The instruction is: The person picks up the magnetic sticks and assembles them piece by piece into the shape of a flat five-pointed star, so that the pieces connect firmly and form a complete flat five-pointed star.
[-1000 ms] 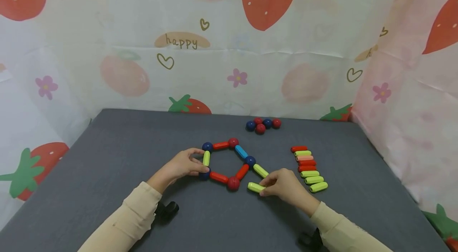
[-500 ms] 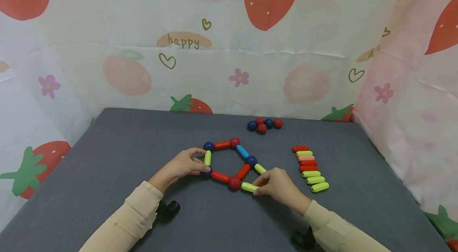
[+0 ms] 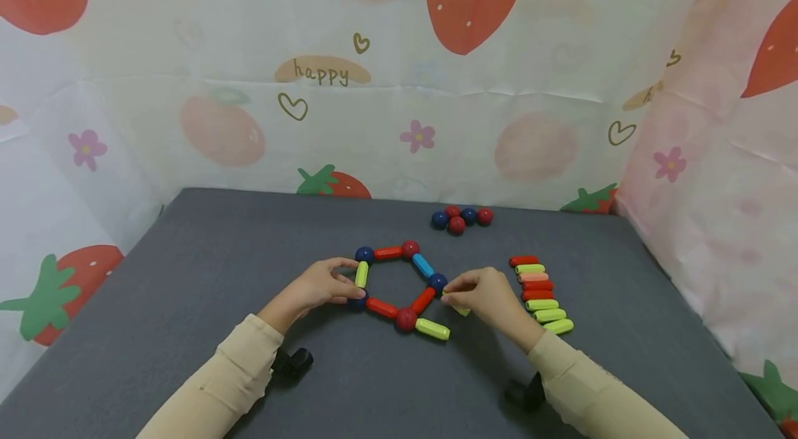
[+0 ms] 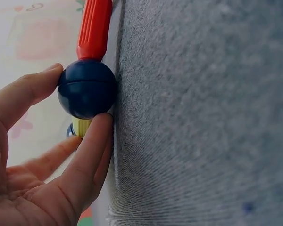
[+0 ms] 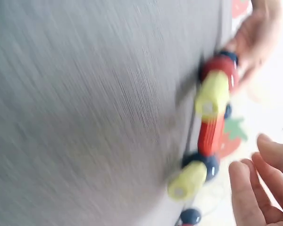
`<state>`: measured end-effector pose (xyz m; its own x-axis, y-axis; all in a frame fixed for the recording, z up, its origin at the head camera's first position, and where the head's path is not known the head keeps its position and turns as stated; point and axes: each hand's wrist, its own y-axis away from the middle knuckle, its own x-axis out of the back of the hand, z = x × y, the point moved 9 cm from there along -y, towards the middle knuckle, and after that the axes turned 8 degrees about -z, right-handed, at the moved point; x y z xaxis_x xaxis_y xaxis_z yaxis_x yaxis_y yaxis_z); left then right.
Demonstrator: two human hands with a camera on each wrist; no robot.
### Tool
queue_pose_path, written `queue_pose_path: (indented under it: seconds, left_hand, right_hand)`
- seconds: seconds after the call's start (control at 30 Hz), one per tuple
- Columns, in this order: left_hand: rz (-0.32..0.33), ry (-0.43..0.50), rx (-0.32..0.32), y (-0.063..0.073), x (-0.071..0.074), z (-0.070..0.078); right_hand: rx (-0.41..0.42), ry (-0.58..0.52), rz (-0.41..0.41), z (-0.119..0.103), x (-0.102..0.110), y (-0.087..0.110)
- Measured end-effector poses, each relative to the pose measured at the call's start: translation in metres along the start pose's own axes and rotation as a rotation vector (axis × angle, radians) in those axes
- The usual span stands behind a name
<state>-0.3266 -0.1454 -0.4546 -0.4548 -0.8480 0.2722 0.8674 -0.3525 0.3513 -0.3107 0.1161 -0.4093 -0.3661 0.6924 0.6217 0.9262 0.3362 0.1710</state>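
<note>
A five-sided ring of magnetic rods and balls lies on the table. My left hand pinches its near-left blue ball, thumb on one side and fingers on the other; a fingertip reaches along the yellow-green rod. At the ring's near corner, a yellow-green rod sticks out from the red ball. Another yellow-green rod juts from the right-hand blue ball, partly covered by my right hand in the head view. In the right wrist view those fingers are loosely bent, apart from the rod, holding nothing.
Spare red and blue balls cluster at the table's back edge. To the right, several spare rods lie in a column, beside my right forearm. A printed cloth hangs behind the grey table.
My right hand has brought a yellow-green rod leftward to the red ball and let go of it. It has since moved up, beside the other jutting rod. My left hand stays put.
</note>
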Motion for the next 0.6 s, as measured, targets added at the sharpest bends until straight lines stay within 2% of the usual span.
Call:
queue_pose_path:
  seconds: [0.1, 0.33, 0.6]
  left_hand:
    - [0.012, -0.004, 0.007, 0.002, -0.001, -0.001]
    - [0.046, -0.033, -0.012, 0.005, 0.001, -0.002]
    - [0.091, -0.018, -0.015, 0.002, 0.01, 0.0]
  right_hand:
    - [-0.012, -0.013, 0.035, 0.006, 0.011, -0.014]
    - [-0.099, -0.109, -0.065, 0.025, -0.001, -0.043]
    - [-0.16, -0.205, -0.076, 0.031, -0.01, -0.049]
